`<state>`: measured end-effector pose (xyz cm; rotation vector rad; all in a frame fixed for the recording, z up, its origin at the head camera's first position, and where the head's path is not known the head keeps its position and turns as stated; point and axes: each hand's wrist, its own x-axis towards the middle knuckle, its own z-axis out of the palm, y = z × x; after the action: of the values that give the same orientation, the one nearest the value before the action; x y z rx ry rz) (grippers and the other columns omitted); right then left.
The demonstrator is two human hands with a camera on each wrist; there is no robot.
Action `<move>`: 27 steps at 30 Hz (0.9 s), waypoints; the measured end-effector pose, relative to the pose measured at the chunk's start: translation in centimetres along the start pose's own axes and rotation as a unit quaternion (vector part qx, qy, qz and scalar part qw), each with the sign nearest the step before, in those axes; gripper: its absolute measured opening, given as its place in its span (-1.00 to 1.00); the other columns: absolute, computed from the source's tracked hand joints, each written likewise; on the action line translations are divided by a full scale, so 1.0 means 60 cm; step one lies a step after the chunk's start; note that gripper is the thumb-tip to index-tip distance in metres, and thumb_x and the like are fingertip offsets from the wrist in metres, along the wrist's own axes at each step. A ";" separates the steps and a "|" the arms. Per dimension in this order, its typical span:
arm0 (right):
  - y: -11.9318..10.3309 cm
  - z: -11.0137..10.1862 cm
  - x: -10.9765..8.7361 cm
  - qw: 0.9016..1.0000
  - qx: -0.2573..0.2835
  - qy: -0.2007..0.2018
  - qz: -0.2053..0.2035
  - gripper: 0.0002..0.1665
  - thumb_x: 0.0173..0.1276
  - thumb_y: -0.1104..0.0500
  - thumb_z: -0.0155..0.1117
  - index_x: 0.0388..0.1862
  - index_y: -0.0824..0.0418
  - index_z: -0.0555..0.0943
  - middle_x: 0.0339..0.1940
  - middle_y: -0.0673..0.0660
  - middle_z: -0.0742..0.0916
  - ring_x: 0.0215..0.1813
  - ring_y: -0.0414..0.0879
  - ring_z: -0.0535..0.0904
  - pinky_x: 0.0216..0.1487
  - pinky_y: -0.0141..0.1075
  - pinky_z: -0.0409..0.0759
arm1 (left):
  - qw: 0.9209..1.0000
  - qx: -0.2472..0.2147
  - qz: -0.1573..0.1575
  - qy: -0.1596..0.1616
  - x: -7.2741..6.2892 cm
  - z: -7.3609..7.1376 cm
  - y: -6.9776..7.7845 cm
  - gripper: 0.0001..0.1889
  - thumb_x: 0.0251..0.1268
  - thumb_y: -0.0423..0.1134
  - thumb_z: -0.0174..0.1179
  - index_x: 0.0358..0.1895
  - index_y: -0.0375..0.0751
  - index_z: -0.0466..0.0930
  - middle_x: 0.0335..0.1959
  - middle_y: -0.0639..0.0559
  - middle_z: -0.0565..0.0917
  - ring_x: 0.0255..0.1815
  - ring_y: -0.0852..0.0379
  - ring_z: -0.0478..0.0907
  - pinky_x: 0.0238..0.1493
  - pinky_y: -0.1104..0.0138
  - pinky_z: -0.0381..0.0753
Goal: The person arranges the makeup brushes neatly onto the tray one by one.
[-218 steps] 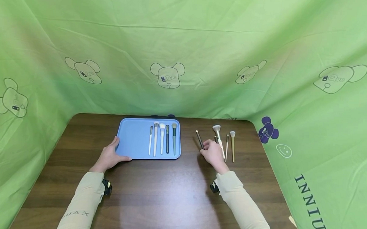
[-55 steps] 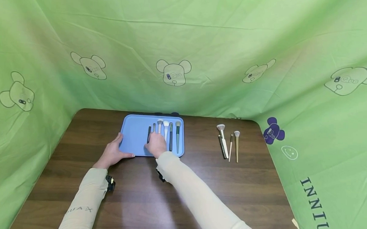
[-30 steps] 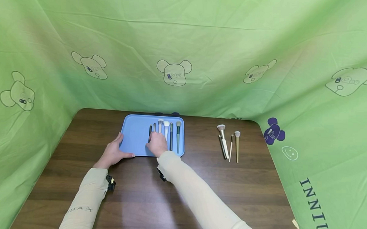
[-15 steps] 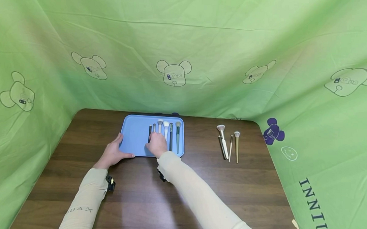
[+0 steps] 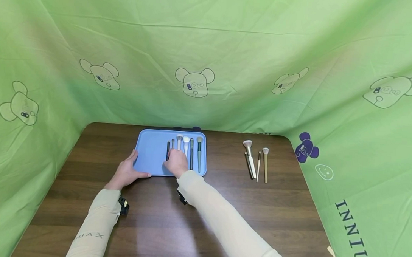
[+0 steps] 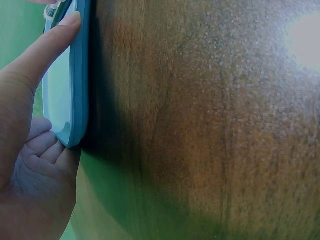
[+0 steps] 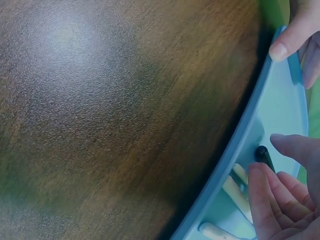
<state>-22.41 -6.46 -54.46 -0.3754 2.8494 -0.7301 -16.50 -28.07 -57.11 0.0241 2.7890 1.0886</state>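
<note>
My left hand (image 5: 124, 173) holds the front left corner of a blue tray (image 5: 146, 147), thumb along the near rim and fingers at the left side. Over the middle of the tray is my right hand (image 5: 176, 162), beside a short dark makeup brush (image 5: 168, 149). In the right wrist view the dark handle end (image 7: 262, 154) lies between thumb and fingers, with a gap beside the thumb. To its right are several makeup brushes in a row, among them a white brush (image 5: 186, 141), a black brush (image 5: 192, 154) and a green brush (image 5: 199, 155). My right hand hides some of their handles.
On the wooden table (image 5: 220, 204), right of the tray, lie a large white-handled brush (image 5: 249, 156), a dark brush (image 5: 248, 166), a thin pale brush (image 5: 258, 166) and a tan brush (image 5: 265, 164). A green printed cloth (image 5: 195, 48) encloses the back and sides.
Since the oldest frame, my right hand has brought the dark brush from the table into the tray, left of the others. It then straightened slightly. My left hand stays at the tray's corner.
</note>
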 end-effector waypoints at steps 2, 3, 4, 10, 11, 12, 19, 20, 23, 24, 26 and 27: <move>0.000 -0.002 -0.001 1.000 0.007 0.001 -0.001 -0.77 0.25 0.15 0.49 -0.16 0.19 0.69 -0.40 0.02 0.73 -0.45 -0.18 0.59 -0.37 -0.33 0.59 | 1.000 -0.001 0.000 -0.001 0.000 0.000 0.000 0.30 0.02 0.08 0.59 0.56 -0.59 -0.14 0.58 -0.49 -0.11 0.56 -0.41 -0.07 0.45 -0.18 0.13; 0.000 -0.005 -0.003 1.000 0.014 0.002 -0.001 -0.75 0.25 0.14 0.50 -0.14 0.19 0.70 -0.39 0.01 0.73 -0.45 -0.18 0.59 -0.36 -0.33 0.60 | 1.000 -0.001 -0.001 -0.002 0.000 0.000 0.000 0.30 0.02 0.08 0.59 0.56 -0.58 -0.14 0.58 -0.49 -0.12 0.56 -0.41 -0.07 0.45 -0.18 0.12; -0.001 -0.007 -0.004 1.000 0.022 0.002 -0.001 -0.71 0.26 0.12 0.51 -0.08 0.20 0.70 -0.39 0.01 0.73 -0.45 -0.19 0.59 -0.35 -0.34 0.60 | 1.000 -0.002 -0.001 -0.002 0.000 0.000 0.001 0.30 0.02 0.08 0.59 0.56 -0.58 -0.14 0.58 -0.49 -0.12 0.56 -0.41 -0.07 0.45 -0.18 0.12; 0.006 -0.029 -0.014 0.997 0.079 0.019 -0.004 -0.51 0.28 0.08 0.53 0.13 0.24 0.65 -0.35 0.03 0.74 -0.38 -0.15 0.65 -0.29 -0.29 0.63 | 1.000 -0.003 -0.003 -0.001 0.000 0.001 0.001 0.30 0.02 0.07 0.59 0.56 -0.58 -0.13 0.59 -0.49 -0.12 0.57 -0.40 -0.07 0.46 -0.17 0.11; 0.010 -0.031 -0.016 0.996 0.085 0.027 -0.006 -0.48 0.28 0.08 0.53 0.16 0.25 0.64 -0.28 0.05 0.75 -0.31 -0.12 0.67 -0.23 -0.27 0.64 | 1.000 -0.003 -0.004 0.000 0.000 0.001 0.001 0.30 0.01 0.07 0.59 0.56 -0.58 -0.14 0.59 -0.48 -0.12 0.57 -0.40 -0.07 0.46 -0.17 0.11; 0.015 -0.033 -0.018 0.995 0.092 0.033 -0.008 -0.45 0.29 0.08 0.52 0.20 0.25 0.62 -0.21 0.07 0.76 -0.22 -0.10 0.68 -0.17 -0.25 0.64 | 1.000 -0.003 -0.005 -0.001 -0.001 0.001 0.001 0.31 0.01 0.07 0.60 0.56 -0.57 -0.14 0.59 -0.48 -0.12 0.57 -0.40 -0.07 0.46 -0.17 0.11; 0.062 -0.042 -0.024 0.989 0.124 0.080 -0.029 -0.25 0.29 0.09 0.50 0.40 0.30 0.48 0.25 0.23 0.64 0.29 0.11 0.52 0.32 -0.10 0.45 | 1.000 -0.001 -0.004 -0.003 -0.002 0.000 0.003 0.31 0.01 0.05 0.60 0.57 -0.57 -0.14 0.59 -0.48 -0.12 0.57 -0.39 -0.08 0.46 -0.17 0.11; 0.069 -0.046 -0.025 0.988 0.126 0.086 -0.029 -0.24 0.29 0.09 0.50 0.41 0.31 0.47 0.29 0.24 0.61 0.33 0.13 0.49 0.36 -0.08 0.41 | 1.000 0.001 -0.003 -0.003 -0.002 0.000 0.003 0.30 0.01 0.05 0.60 0.56 -0.57 -0.14 0.59 -0.48 -0.12 0.57 -0.39 -0.08 0.46 -0.17 0.10; 0.088 -0.057 -0.029 0.988 0.122 0.093 -0.022 -0.19 0.30 0.05 0.49 0.44 0.31 0.44 0.37 0.27 0.55 0.41 0.17 0.41 0.44 -0.06 0.32 | 1.000 0.004 -0.001 -0.002 -0.001 0.000 0.002 0.30 0.01 0.05 0.60 0.56 -0.58 -0.14 0.59 -0.48 -0.11 0.57 -0.40 -0.08 0.46 -0.17 0.10; 0.095 -0.061 -0.030 0.988 0.121 0.095 -0.020 -0.18 0.29 0.04 0.49 0.45 0.31 0.44 0.40 0.29 0.53 0.44 0.18 0.38 0.45 -0.04 0.30 | 1.000 0.005 0.000 -0.002 -0.001 0.000 0.001 0.30 0.01 0.06 0.60 0.56 -0.58 -0.14 0.58 -0.48 -0.11 0.57 -0.40 -0.08 0.47 -0.17 0.10; 0.109 -0.070 -0.033 0.988 0.123 0.097 -0.016 -0.16 0.30 0.03 0.49 0.46 0.32 0.42 0.44 0.33 0.48 0.47 0.20 0.34 0.47 -0.02 0.26 | 1.000 0.006 0.001 -0.001 0.000 0.001 0.000 0.31 0.00 0.06 0.60 0.56 -0.58 -0.14 0.58 -0.49 -0.11 0.57 -0.40 -0.08 0.47 -0.17 0.10; 0.116 -0.075 -0.034 0.987 0.124 0.098 -0.014 -0.15 0.30 0.02 0.48 0.47 0.33 0.41 0.45 0.34 0.47 0.47 0.21 0.34 0.47 -0.01 0.27 | 1.000 0.006 0.002 -0.001 0.001 0.001 0.000 0.31 0.00 0.07 0.60 0.56 -0.58 -0.14 0.58 -0.49 -0.11 0.57 -0.40 -0.08 0.47 -0.17 0.10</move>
<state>-22.89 2.03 -53.81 -0.3212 2.8844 -1.1729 -16.52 -28.04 -57.18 0.0309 2.7949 1.0716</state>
